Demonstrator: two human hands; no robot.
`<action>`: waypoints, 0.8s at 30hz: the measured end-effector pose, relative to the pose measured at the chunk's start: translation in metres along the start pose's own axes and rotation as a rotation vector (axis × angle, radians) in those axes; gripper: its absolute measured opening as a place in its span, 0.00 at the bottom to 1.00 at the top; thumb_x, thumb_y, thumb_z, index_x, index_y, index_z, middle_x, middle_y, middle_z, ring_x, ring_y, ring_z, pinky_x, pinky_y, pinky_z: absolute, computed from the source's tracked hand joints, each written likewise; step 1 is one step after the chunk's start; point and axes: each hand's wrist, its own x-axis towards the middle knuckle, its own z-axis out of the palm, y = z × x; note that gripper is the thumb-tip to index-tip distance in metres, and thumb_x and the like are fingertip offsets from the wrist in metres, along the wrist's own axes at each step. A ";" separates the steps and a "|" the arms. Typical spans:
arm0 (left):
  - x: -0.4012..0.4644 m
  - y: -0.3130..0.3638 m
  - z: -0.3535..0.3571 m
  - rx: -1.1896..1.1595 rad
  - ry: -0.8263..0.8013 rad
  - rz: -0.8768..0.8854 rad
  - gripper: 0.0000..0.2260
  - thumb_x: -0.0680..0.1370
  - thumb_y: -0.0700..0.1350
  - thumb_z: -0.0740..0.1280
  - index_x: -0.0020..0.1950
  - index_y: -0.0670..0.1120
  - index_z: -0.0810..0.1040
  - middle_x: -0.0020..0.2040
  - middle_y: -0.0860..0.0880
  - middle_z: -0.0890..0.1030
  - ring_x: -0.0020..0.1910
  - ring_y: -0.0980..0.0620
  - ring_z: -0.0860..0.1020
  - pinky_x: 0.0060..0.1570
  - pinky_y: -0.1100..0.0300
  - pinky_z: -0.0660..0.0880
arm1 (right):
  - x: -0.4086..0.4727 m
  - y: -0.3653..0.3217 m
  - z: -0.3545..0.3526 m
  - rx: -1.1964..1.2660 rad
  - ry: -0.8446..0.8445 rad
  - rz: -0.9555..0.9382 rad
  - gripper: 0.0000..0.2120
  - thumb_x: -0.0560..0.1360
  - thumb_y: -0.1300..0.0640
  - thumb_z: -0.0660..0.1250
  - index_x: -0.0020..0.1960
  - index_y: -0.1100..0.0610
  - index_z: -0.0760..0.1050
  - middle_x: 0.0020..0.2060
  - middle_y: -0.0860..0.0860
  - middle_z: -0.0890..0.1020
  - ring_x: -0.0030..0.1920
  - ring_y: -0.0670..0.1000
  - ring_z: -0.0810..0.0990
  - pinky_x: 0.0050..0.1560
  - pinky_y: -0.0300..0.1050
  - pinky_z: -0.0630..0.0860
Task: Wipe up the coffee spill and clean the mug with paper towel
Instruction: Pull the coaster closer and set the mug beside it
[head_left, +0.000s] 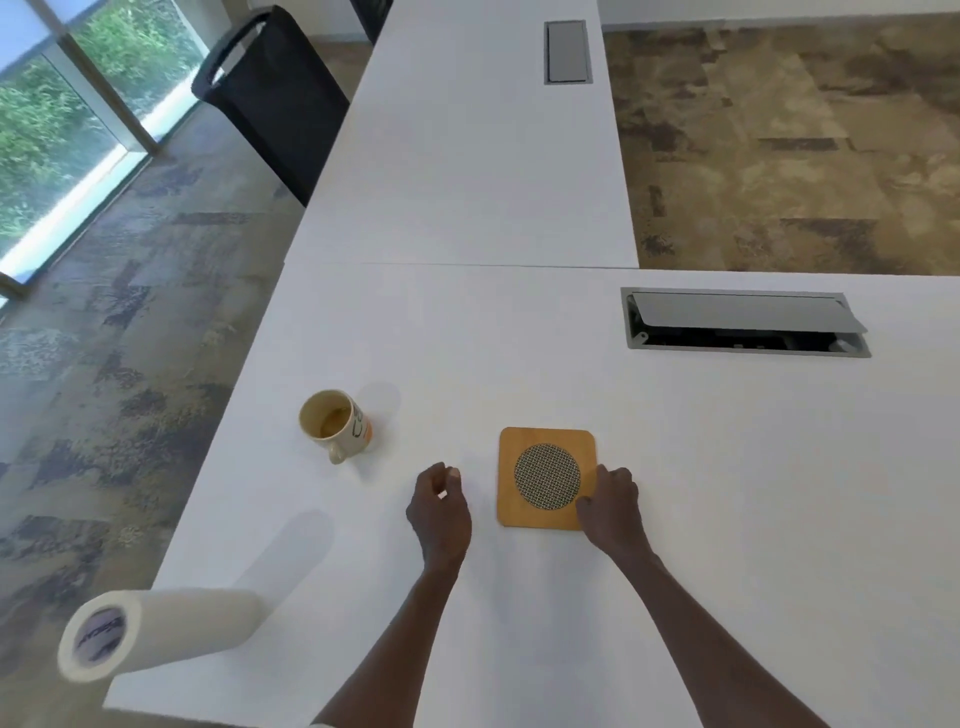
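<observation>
A cream mug (335, 423) with coffee stains inside stands upright on the white table (675, 467), handle toward me. To its right lies a square wooden coaster (545, 478) with a round patterned centre. My right hand (613, 506) grips the coaster's near right corner. My left hand (441, 506) hovers between mug and coaster with fingers curled, holding nothing. A paper towel roll (156, 631) stands at the table's near left corner. No coffee spill shows on the table.
An open cable box (743, 322) is set into the table at the back right. A second, shut one (567, 52) lies on the far table. A black chair (275, 93) stands at the left edge. The table's left edge runs close to the mug and roll.
</observation>
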 end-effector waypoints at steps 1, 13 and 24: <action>0.008 0.004 -0.009 -0.045 0.089 -0.021 0.10 0.82 0.41 0.67 0.62 0.39 0.80 0.58 0.42 0.84 0.61 0.44 0.80 0.56 0.64 0.67 | 0.001 -0.003 -0.001 -0.002 0.029 -0.019 0.13 0.75 0.64 0.62 0.58 0.66 0.69 0.57 0.63 0.70 0.58 0.62 0.69 0.49 0.45 0.64; 0.113 0.012 -0.075 0.002 0.296 -0.317 0.19 0.85 0.45 0.59 0.73 0.36 0.67 0.72 0.32 0.69 0.73 0.33 0.67 0.72 0.43 0.66 | 0.014 -0.067 -0.007 0.187 0.111 -0.234 0.22 0.76 0.64 0.63 0.70 0.62 0.70 0.62 0.57 0.73 0.63 0.56 0.73 0.62 0.47 0.71; 0.124 -0.007 -0.081 -0.230 0.127 -0.307 0.16 0.84 0.47 0.56 0.60 0.44 0.82 0.62 0.40 0.83 0.63 0.38 0.79 0.66 0.43 0.75 | 0.020 -0.088 -0.003 0.217 0.114 -0.322 0.20 0.76 0.64 0.64 0.67 0.59 0.74 0.60 0.53 0.75 0.56 0.50 0.77 0.53 0.38 0.69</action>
